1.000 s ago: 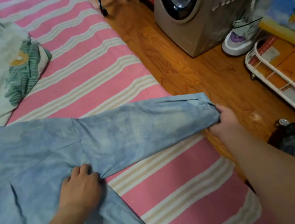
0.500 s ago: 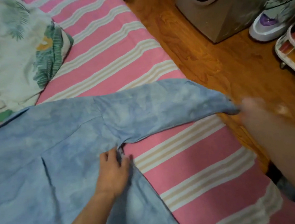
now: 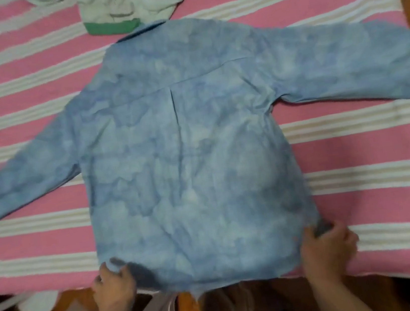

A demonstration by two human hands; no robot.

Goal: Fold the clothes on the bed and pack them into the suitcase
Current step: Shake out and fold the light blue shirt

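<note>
Both hands moved off the sleeve and armpit to the hem. Left hand, lower left of the frame, now pinches the near-left hem corner of the mottled light-blue long-sleeved cotton shirt, fingers curled round the cloth. Right hand, lower right, grips the near-right hem corner the same way, a bunch of fabric in the fist. A second ago the right hand was stretching the right sleeve out sideways and the left was pressing down at the armpit; view has also swung from the bed's right side to square over the garment. Shirt now lies back-up, flat across the centre of the frame on the pink and cream striped bedspread, hem at the near bed edge, collar far, both sleeves spread, left sleeve angled down toward the left edge, right sleeve out to the right edge. Reads as spreading finished, hem being tugged straight; sleeve folds look next, none made yet. Beyond the collar, top centre, a pale green leaf-print garment sits touching or just overlapping it, still unfolded. Suitcase not identifiable in this view; blurred stuff on the floor below the bed edge.
</note>
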